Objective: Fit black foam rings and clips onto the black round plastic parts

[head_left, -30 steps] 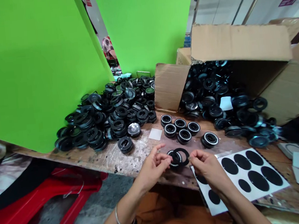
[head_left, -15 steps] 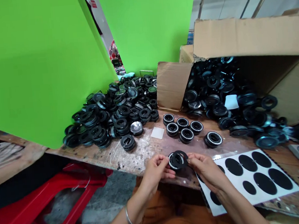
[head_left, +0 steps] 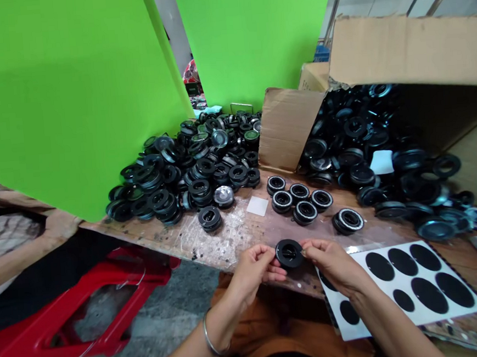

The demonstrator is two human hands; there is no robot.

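Near the table's front edge, my left hand [head_left: 257, 266] pinches the left side of a squat round black part [head_left: 289, 265]. A flat black ring sticker [head_left: 289, 244] lies over its top, covering the pale rim seen on similar parts. From the right, my right hand [head_left: 330, 262] pinches the ring's edge between thumb and fingertips. Whether the ring is pressed down all round I cannot tell. Beside my right forearm is a white sheet [head_left: 389, 287] of black round stickers. Just beyond my hands stand several round parts with pale rims [head_left: 306, 211].
A heap of black round parts [head_left: 198, 165] lies at the back left. An open cardboard box [head_left: 289, 122] spills more parts at right. A small white square [head_left: 257, 205] lies mid-table. Green panels [head_left: 252, 40] stand behind; a red stool [head_left: 109, 320] and another person's arm [head_left: 17, 262] are left.
The black ring has shifted left, from overlapping the part off-centre to lying over its top. The camera view has turned slightly left.
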